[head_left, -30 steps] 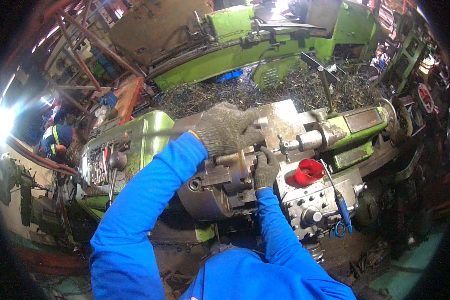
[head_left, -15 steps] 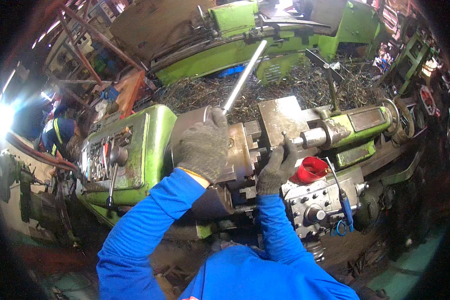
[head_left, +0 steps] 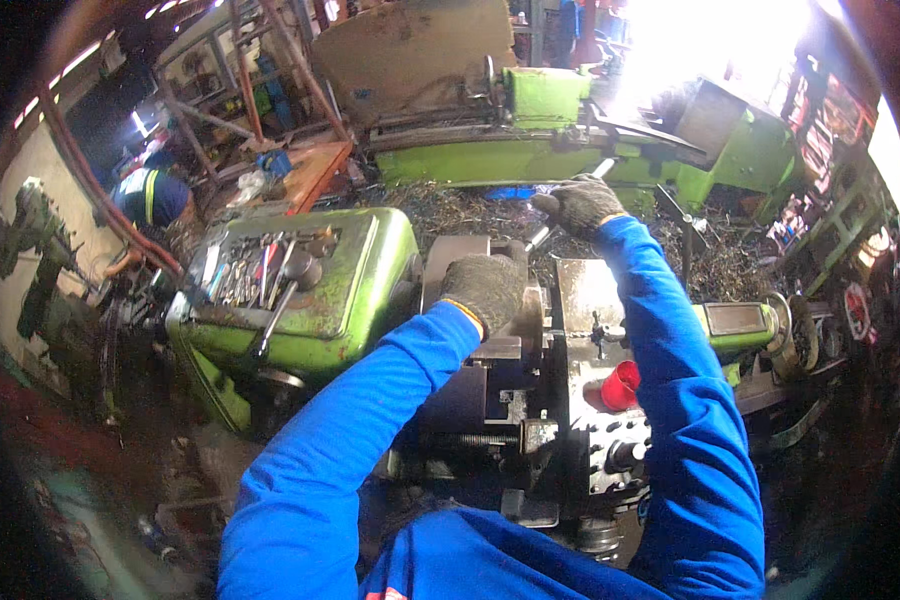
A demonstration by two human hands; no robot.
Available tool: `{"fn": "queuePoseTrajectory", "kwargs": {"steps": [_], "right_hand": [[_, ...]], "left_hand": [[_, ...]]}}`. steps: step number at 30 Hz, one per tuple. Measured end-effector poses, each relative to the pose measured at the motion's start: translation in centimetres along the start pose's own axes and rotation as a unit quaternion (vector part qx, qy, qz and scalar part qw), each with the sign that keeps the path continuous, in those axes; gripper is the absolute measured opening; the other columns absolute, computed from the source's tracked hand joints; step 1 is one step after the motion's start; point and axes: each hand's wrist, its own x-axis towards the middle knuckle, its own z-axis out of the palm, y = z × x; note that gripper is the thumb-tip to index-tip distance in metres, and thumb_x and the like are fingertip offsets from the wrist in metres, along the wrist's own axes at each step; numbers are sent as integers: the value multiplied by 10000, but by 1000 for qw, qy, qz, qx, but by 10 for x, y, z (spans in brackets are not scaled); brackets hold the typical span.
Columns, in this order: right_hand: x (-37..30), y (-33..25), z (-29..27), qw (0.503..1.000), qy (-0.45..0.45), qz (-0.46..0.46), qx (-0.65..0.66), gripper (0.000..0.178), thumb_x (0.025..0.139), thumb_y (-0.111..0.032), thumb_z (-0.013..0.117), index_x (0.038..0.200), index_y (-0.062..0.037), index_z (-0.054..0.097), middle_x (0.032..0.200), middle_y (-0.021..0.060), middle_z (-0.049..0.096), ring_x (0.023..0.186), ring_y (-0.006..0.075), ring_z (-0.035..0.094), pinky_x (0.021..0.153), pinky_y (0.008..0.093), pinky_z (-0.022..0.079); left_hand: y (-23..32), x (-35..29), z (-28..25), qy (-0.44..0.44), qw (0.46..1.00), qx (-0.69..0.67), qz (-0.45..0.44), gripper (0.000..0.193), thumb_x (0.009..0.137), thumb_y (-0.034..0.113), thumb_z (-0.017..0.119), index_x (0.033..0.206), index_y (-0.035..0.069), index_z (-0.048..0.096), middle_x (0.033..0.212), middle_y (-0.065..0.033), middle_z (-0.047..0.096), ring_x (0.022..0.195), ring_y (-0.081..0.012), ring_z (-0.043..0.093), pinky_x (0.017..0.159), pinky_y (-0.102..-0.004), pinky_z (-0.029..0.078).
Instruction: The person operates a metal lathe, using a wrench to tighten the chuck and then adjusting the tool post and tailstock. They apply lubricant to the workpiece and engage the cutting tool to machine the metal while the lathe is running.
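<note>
A green lathe stands before me, its steel chuck (head_left: 457, 258) beside the headstock (head_left: 370, 262). My left hand (head_left: 485, 290), in a dark knitted glove, is closed at the top of the chuck around the lower end of a silver metal bar (head_left: 538, 238). The bar slants up and away to the right. Farther along it, my right hand (head_left: 580, 205), gloved alike, wraps the bar near its upper part, with the arm stretched over the carriage. The glove hides how the bar meets the chuck.
A red cup (head_left: 620, 386) sits by the tool post (head_left: 625, 455). Loose tools (head_left: 255, 270) and a lever lie on the headstock. Curly metal shavings (head_left: 430, 205) heap behind the lathe, before a second green machine (head_left: 470, 160). Another person (head_left: 155, 195) is at the far left.
My right hand has left the area between chuck and tailstock and moved up and away onto the bar. My left hand stays at the chuck. The view has shifted.
</note>
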Motion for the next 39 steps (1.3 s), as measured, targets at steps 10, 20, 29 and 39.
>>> {"fn": "queuePoseTrajectory", "kwargs": {"steps": [10,20,29,39], "right_hand": [[-60,-14,-30,995,-32,-87,-44,588,947,-661,594,991,-97,754,1023,169,736,1062,380,683,960,514,501],[-70,60,-24,997,31,-4,-73,555,854,-613,736,1047,-97,668,1079,145,671,1110,388,599,988,497,457],[-105,48,-23,994,21,50,-92,568,849,-656,722,899,-90,690,889,156,710,962,380,684,908,502,499],[-111,108,4,983,38,114,-138,209,838,-293,742,906,-95,752,955,172,751,947,379,729,935,521,517]], "left_hand": [[-20,-17,12,88,993,-1,75,411,951,252,627,1237,-20,515,815,-194,745,720,-369,760,583,-518,589],[4,-29,27,175,971,-137,-85,299,960,368,628,1005,77,680,720,-154,711,692,-363,739,608,-532,572],[-29,-19,29,150,984,-95,-14,523,975,605,573,931,100,701,738,-177,712,689,-391,721,623,-542,549],[-18,-22,6,42,988,-144,-45,559,991,616,539,979,102,757,888,-202,751,851,-411,734,768,-562,550]]}}
